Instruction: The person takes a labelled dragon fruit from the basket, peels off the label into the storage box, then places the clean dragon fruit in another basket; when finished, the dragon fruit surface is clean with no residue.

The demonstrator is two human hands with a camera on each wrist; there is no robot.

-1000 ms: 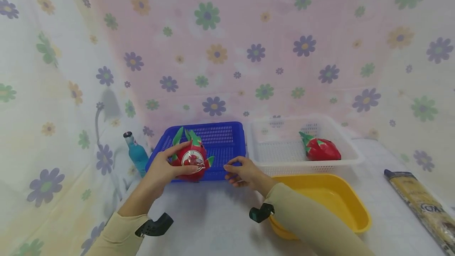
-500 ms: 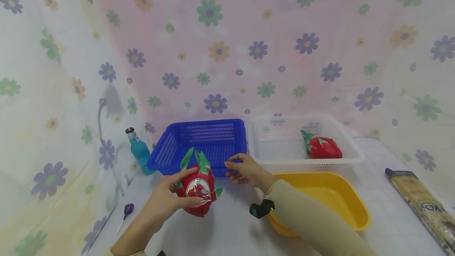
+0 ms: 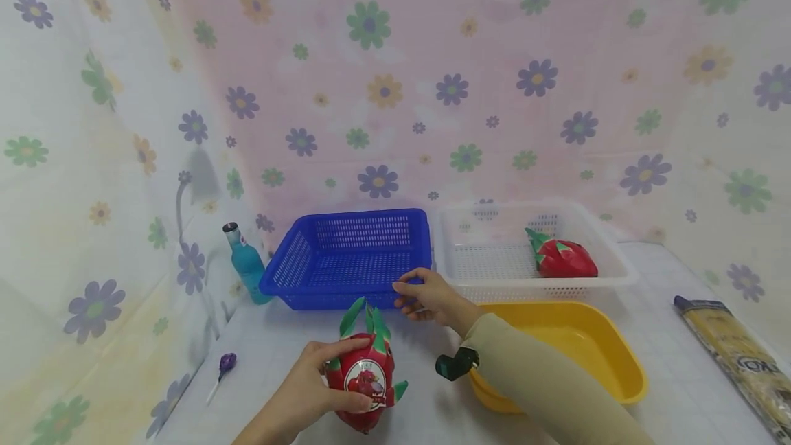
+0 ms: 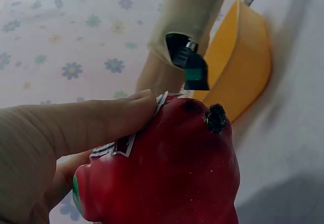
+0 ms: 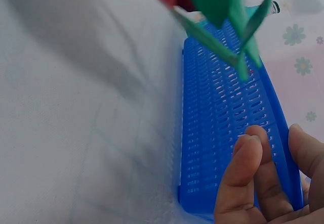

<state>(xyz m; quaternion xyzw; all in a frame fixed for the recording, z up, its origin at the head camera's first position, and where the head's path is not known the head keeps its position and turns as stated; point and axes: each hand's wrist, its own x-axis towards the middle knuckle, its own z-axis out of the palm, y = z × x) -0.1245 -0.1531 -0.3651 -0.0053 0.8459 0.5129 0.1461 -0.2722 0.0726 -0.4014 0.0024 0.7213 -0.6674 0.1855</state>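
My left hand [image 3: 309, 386] holds a red dragon fruit [image 3: 361, 417] with green leafy tips and a round label, above the table's front. Its thumb lies over the label, and the fruit's dark stem end [image 4: 216, 118] shows in the left wrist view. My right hand [image 3: 432, 299] stays at the front right corner of the blue basket [image 3: 287, 277]. Its fingers [image 5: 240, 168] are loosely bent before the perforated wall, and the basket rim appears between them and the thumb; whether they touch it is unclear. Another dragon fruit [image 3: 567, 259] lies in the white basket [image 3: 469, 281].
A yellow basin [image 3: 624, 380] stands under the right forearm. Left of the blue basket is a blue bottle [image 3: 248, 265], with a purple lollipop [image 3: 227, 362] nearer the front. A long yellow packet [image 3: 732, 356] lies at the right. Flowered cloth [image 3: 383, 136] hangs behind.
My left hand has carried the dragon fruit from over the blue basket toward me and slightly right. The lollipop has come into sight. My right hand has stayed in place.
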